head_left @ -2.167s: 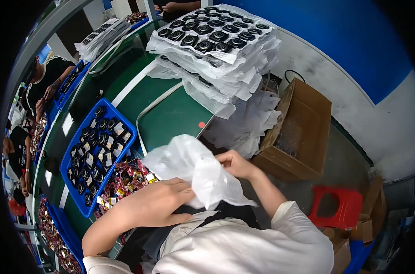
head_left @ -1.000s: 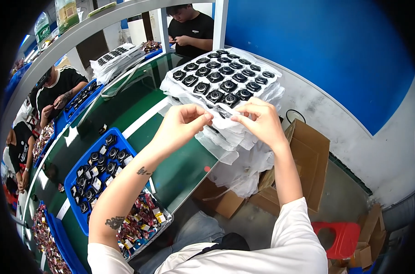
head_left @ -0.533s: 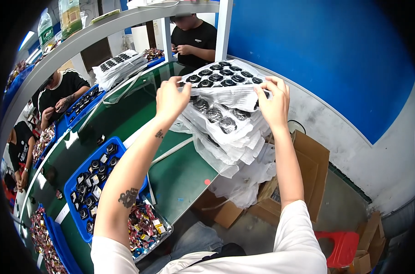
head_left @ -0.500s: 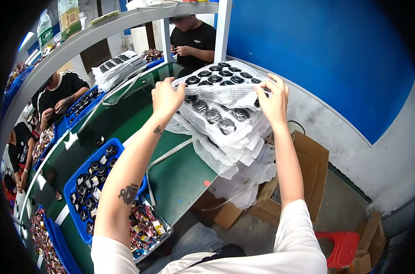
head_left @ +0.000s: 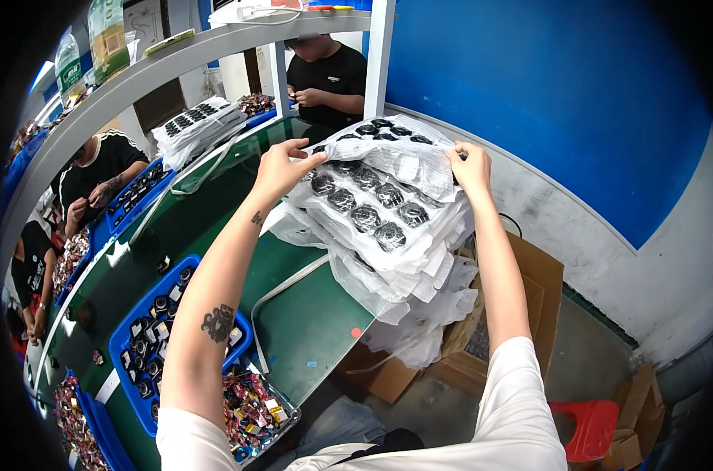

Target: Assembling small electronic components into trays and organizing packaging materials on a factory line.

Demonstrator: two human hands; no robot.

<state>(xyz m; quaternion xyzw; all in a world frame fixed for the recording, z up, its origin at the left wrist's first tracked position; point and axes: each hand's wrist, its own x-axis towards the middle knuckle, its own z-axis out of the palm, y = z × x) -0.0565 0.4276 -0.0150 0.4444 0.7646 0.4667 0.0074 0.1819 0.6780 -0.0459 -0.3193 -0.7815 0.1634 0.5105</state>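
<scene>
My left hand (head_left: 284, 167) pinches the left part of a thin white translucent sheet (head_left: 396, 162) between thumb and fingers. On its right part my right hand (head_left: 471, 168) is closed in the same way. The sheet is raised and crumpled across a stack of white packing layers (head_left: 427, 271). In front of it, rows of black round parts (head_left: 365, 217) show on the upper layer, seemingly under thin film. More black round parts (head_left: 382, 125) lie behind the sheet. Loose white wrapping hangs over the table's right edge.
A blue tray of black parts (head_left: 143, 345) and a metal tray of small colourful pieces (head_left: 254, 404) lie left on the green table (head_left: 301, 302). Cardboard boxes (head_left: 534, 290) and a red stool (head_left: 590, 430) stand right. A grey shelf frame (head_left: 379, 59) rises behind; several people work beyond.
The sheet between my hands has shifted back, and more rows of black parts show in front of it. Fewer show behind it. Both hands have kept hold.
</scene>
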